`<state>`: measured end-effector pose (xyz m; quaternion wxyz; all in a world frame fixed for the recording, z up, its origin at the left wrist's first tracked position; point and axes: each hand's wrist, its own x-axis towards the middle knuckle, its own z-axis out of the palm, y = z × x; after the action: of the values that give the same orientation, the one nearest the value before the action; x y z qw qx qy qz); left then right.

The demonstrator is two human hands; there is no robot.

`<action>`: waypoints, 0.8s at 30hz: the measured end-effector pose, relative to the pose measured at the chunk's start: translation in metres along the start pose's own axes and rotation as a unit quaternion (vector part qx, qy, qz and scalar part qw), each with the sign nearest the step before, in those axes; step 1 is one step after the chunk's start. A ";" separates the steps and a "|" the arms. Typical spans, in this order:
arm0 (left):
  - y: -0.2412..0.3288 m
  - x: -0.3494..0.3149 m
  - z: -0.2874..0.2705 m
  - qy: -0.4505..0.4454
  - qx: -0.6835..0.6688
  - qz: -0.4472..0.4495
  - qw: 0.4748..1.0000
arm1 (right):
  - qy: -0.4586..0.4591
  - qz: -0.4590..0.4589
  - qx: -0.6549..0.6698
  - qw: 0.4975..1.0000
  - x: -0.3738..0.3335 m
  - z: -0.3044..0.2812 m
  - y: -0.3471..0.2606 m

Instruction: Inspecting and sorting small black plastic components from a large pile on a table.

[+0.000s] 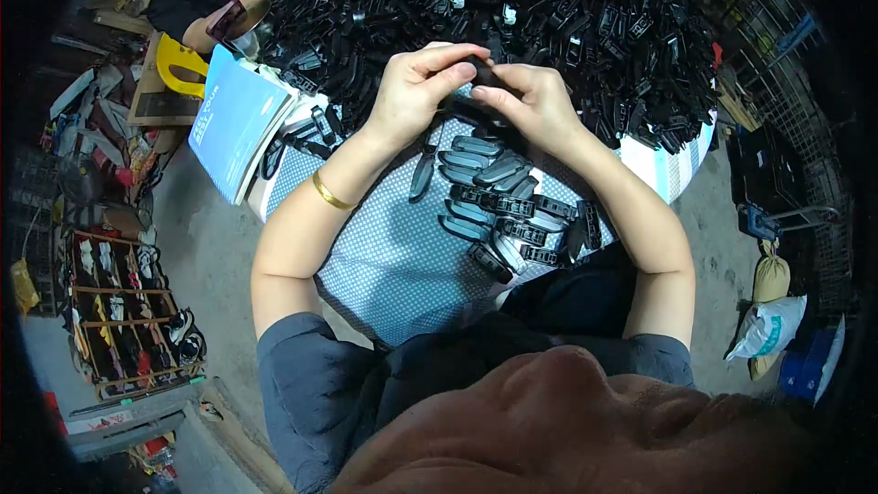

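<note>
The left hand [412, 96] and right hand [538, 102] are nearly closed, thumbs and fingertips pinching one small black part [481, 73] between them. This part is positioned above the middle of the worktop [375, 270], just on the near side of a large heap [631, 55] of black plastic parts covering the far edge. A small group of parts [501, 170] lies in rough rows between the hands and the near edge. Judging by this layout, work is at an early stage: one part is in hand, few are set apart, and the bulk lies in the heap. Whether the group is finished or waiting cannot be determined. No container stands among the parts; a blue book [233, 123] rests at the left edge. Beyond that edge, a cardboard box [142, 108] stands beside a yellow handle-shaped item [181, 62]; its contents are not discernible. A wooden-barred rack [123, 292] on the floor holds mixed-colour strips. Beyond the right edge, a white sack [771, 329] conceals its contents.
</note>
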<state>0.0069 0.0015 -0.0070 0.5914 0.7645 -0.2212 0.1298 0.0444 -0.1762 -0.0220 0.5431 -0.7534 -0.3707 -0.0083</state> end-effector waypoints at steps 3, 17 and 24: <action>0.004 -0.002 -0.001 0.004 -0.047 -0.032 0.998 | 0.020 0.008 -0.110 0.994 -0.004 0.000 -0.011; 0.029 -0.006 -0.007 -0.095 0.339 0.161 0.922 | -0.037 0.083 0.013 0.996 0.013 0.003 0.009; 0.015 0.001 -0.027 -0.056 0.364 0.205 0.907 | -0.103 0.176 0.273 0.940 0.024 -0.006 -0.004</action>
<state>0.0023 0.0245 0.0132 0.2189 0.8704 -0.3431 0.2770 0.0623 -0.1673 -0.0063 0.6799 -0.6258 -0.2739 0.2667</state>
